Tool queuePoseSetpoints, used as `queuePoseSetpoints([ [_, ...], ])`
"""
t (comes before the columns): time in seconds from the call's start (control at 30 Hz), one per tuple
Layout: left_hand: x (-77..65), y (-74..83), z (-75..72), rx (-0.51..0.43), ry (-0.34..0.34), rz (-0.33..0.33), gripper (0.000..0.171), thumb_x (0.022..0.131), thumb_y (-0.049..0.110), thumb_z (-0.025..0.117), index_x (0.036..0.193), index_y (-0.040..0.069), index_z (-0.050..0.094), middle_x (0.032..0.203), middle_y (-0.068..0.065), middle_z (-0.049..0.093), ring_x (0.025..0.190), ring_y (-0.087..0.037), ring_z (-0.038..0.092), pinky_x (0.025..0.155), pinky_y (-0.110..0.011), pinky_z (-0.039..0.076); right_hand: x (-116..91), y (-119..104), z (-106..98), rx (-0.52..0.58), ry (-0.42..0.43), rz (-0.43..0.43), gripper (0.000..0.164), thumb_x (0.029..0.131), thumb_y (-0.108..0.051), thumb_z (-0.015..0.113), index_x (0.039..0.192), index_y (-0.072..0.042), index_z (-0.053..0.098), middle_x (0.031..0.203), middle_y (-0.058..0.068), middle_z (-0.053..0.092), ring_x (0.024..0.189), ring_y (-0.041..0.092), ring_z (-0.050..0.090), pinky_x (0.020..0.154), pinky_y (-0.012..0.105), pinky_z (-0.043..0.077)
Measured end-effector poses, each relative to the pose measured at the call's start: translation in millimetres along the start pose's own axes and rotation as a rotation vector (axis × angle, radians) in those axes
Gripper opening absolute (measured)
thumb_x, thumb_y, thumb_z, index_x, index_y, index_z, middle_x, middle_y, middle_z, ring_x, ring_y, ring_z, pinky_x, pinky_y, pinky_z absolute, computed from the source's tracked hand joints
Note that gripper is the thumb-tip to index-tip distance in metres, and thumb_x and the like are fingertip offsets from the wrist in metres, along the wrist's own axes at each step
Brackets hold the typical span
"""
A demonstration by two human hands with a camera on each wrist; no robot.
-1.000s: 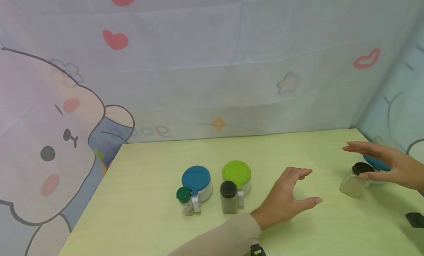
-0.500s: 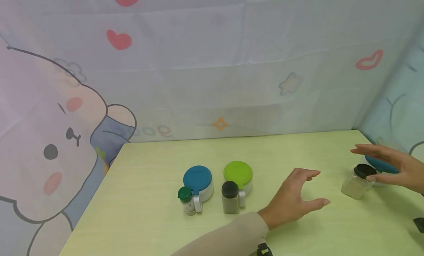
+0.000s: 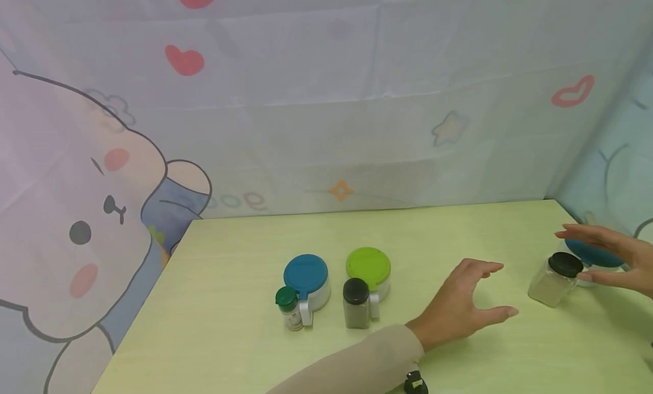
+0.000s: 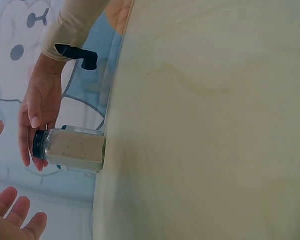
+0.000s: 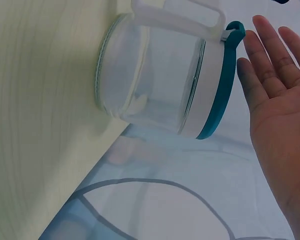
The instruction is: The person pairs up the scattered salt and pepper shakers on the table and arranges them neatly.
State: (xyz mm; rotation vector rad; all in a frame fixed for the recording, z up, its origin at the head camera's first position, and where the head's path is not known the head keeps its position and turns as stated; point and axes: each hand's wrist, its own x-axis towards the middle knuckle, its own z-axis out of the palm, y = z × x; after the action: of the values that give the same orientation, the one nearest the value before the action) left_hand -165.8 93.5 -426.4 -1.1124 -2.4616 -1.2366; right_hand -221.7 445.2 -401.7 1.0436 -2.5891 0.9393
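Observation:
My left hand (image 3: 456, 306) hovers above the table, thumb and fingers spread apart with nothing between them. To its right a clear square jar of pale powder with a black lid (image 3: 556, 278) stands on the table. In the left wrist view this spice jar (image 4: 75, 150) lies between my left fingers (image 4: 15, 215) and the other hand. My right hand (image 3: 614, 263) is beside the black lid, fingers extended, and partly hides a blue-lidded jar (image 3: 594, 252) behind. The right wrist view shows that glass jar (image 5: 165, 75) with its white handle, close to my right fingertips.
Left of the middle stand a blue-lidded jar (image 3: 306, 275), a green-lidded jar (image 3: 368, 266), a small green-capped shaker (image 3: 291, 309) and a black-lidded spice jar (image 3: 356, 303). A printed cloth (image 3: 326, 99) hangs behind the yellow-green table (image 3: 229, 348).
Both hands have shifted to the right in the head view. My right hand's thumb has drawn back from over the black lid toward its right edge. The jars stand in place.

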Motion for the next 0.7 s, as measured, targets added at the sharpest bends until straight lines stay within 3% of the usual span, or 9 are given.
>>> queuePoseSetpoints([
  [0.2, 2.7, -2.6, 4.7, 0.001, -0.002, 0.008, 0.065, 0.092, 0.035, 0.077, 0.147, 0.017, 0.049, 0.139, 0.005, 0.052, 0.124, 0.000, 0.050, 0.103, -0.007, 0.035, -4.1, 4.3, -2.0, -0.051, 0.020, 0.053, 0.098, 0.072, 0.015, 0.082, 0.156, -0.004, 0.035, 0.149, -0.025, 0.043, 0.134, -0.014, 0.035, 0.098, 0.004, 0.024],
  [0.43, 8.9, -2.0, 8.6, 0.028, -0.027, 0.011, 0.065, 0.092, 0.037, 0.077, 0.147, 0.017, 0.049, 0.140, 0.006, 0.052, 0.125, 0.002, 0.047, 0.103, -0.006, 0.034, -9.4, 17.3, -0.8, -0.026, 0.052, -0.022, 0.100, 0.065, 0.024, 0.080, 0.153, 0.004, 0.036, 0.151, -0.015, 0.046, 0.137, -0.008, 0.037, 0.104, 0.005, 0.024],
  [0.57, 13.2, 1.2, 9.2, 0.047, -0.048, -0.005, 0.065, 0.092, 0.039, 0.076, 0.148, 0.018, 0.049, 0.140, 0.008, 0.051, 0.124, 0.004, 0.046, 0.102, -0.006, 0.033, -12.2, 18.9, -0.6, -0.001, 0.073, 0.045, 0.097, 0.069, 0.020, 0.080, 0.153, 0.000, 0.038, 0.149, -0.021, 0.044, 0.137, -0.010, 0.035, 0.106, 0.003, 0.019],
  [0.7, 18.6, 4.7, 10.2, 0.035, -0.082, -0.031, 0.066, 0.093, 0.041, 0.074, 0.149, 0.020, 0.048, 0.141, 0.012, 0.050, 0.123, 0.005, 0.045, 0.100, -0.005, 0.034, -14.2, 19.7, -0.5, 0.006, 0.099, 0.064, 0.095, 0.068, 0.021, 0.081, 0.152, 0.000, 0.041, 0.148, -0.022, 0.045, 0.135, -0.011, 0.036, 0.103, 0.003, 0.023],
])
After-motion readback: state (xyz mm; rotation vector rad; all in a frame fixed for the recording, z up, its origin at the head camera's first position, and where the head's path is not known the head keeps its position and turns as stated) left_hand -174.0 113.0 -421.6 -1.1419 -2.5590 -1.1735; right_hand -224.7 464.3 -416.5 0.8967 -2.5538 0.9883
